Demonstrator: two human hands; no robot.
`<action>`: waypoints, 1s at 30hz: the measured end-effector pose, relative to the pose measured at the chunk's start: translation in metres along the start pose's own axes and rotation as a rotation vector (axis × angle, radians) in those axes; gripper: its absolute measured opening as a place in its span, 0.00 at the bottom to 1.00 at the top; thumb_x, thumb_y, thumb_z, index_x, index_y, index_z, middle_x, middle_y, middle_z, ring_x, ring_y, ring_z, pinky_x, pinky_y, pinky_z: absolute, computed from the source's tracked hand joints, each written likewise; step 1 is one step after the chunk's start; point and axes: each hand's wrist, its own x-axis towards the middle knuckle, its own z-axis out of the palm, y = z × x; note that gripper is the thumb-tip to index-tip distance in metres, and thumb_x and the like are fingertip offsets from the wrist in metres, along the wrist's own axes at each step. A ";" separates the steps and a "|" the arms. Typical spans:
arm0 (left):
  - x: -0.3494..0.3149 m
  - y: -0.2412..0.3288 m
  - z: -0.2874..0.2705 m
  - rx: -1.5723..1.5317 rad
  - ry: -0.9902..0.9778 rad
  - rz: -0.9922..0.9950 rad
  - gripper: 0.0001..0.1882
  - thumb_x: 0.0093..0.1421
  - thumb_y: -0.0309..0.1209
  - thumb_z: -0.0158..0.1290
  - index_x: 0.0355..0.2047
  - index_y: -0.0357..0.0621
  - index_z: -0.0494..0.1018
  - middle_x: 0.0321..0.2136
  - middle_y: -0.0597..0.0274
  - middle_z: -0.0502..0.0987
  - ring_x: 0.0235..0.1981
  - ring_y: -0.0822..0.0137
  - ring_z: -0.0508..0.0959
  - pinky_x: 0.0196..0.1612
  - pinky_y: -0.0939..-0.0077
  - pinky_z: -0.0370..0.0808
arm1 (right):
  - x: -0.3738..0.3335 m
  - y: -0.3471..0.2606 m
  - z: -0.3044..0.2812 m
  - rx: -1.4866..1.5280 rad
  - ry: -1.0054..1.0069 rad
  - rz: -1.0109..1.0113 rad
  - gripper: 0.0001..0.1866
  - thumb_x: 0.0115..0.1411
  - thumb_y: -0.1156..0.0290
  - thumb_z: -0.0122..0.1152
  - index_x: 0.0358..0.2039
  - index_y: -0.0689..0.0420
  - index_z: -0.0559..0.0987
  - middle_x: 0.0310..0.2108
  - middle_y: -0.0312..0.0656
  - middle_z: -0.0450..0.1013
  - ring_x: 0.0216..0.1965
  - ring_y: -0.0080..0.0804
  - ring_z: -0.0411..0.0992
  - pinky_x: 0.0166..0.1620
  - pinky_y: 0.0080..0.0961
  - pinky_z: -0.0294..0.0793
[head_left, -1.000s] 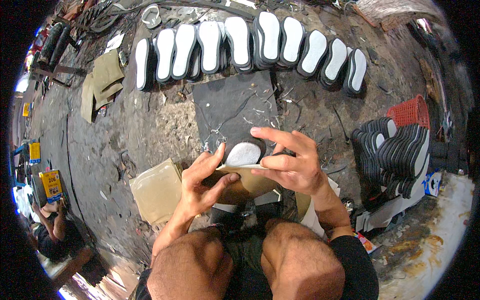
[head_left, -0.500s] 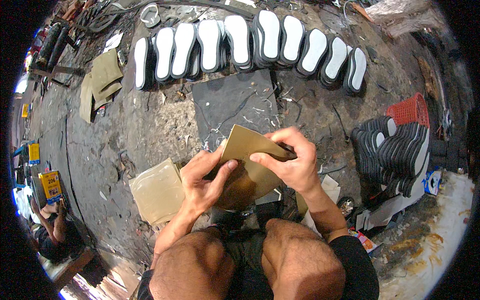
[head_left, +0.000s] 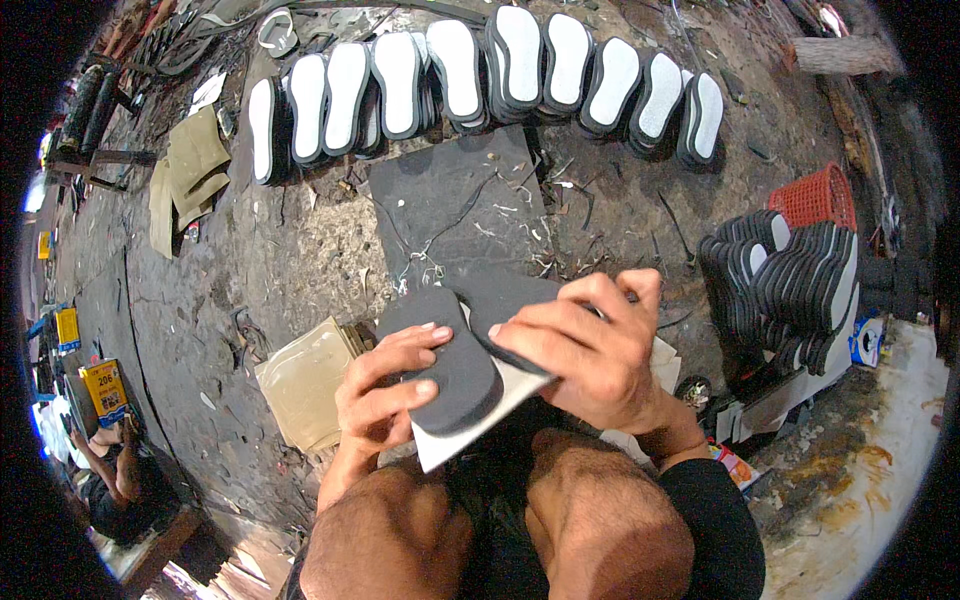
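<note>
Above my knees I hold a pale sheet [head_left: 517,388] with two dark foam shoe soles lying against it. My left hand [head_left: 385,385] grips the left shoe sole [head_left: 462,385], fingers across its dark face. My right hand [head_left: 595,350] is closed at the edge of the right shoe sole [head_left: 500,292], slightly blurred, and its fingertips are partly hidden. The sheet's white face shows between and below the soles, with one corner pointing down toward my lap. Beside my left hand, a stack of glossy tan sheets [head_left: 308,385] lies on the ground.
Beyond a dark mat [head_left: 430,205], stacks of white-topped soles [head_left: 458,70] form an arc. More soles [head_left: 800,285] are piled at right by a red basket [head_left: 812,195]. Tan sheets [head_left: 193,160] lie far left. A person [head_left: 115,470] sits at lower left near a yellow package [head_left: 104,390].
The sheet has turned over from its tan face to a white one with dark soles against it. Both hands have shifted their hold, and the view has moved slightly.
</note>
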 end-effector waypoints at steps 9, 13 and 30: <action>0.025 0.016 -0.011 0.083 -0.336 -0.089 0.09 0.64 0.40 0.56 0.39 0.53 0.73 0.44 0.43 0.82 0.47 0.42 0.79 0.48 0.47 0.73 | -0.002 0.005 -0.010 -0.071 -0.033 -0.200 0.12 0.52 0.62 0.63 0.38 0.43 0.85 0.34 0.20 0.76 0.34 0.20 0.71 0.47 0.39 0.59; 0.031 0.013 -0.010 -0.086 -0.329 -0.216 0.11 0.65 0.42 0.55 0.40 0.51 0.73 0.44 0.43 0.82 0.42 0.46 0.79 0.47 0.50 0.73 | 0.000 0.009 -0.006 0.123 -0.126 -0.127 0.14 0.47 0.60 0.70 0.36 0.44 0.85 0.35 0.25 0.79 0.34 0.23 0.75 0.49 0.39 0.61; 0.043 -0.024 0.029 -0.140 0.182 -1.067 0.15 0.68 0.39 0.57 0.37 0.37 0.80 0.31 0.66 0.80 0.33 0.78 0.75 0.37 0.80 0.72 | 0.001 0.053 0.054 0.801 -0.525 0.604 0.21 0.58 0.52 0.72 0.33 0.60 0.87 0.26 0.41 0.82 0.29 0.21 0.78 0.34 0.25 0.76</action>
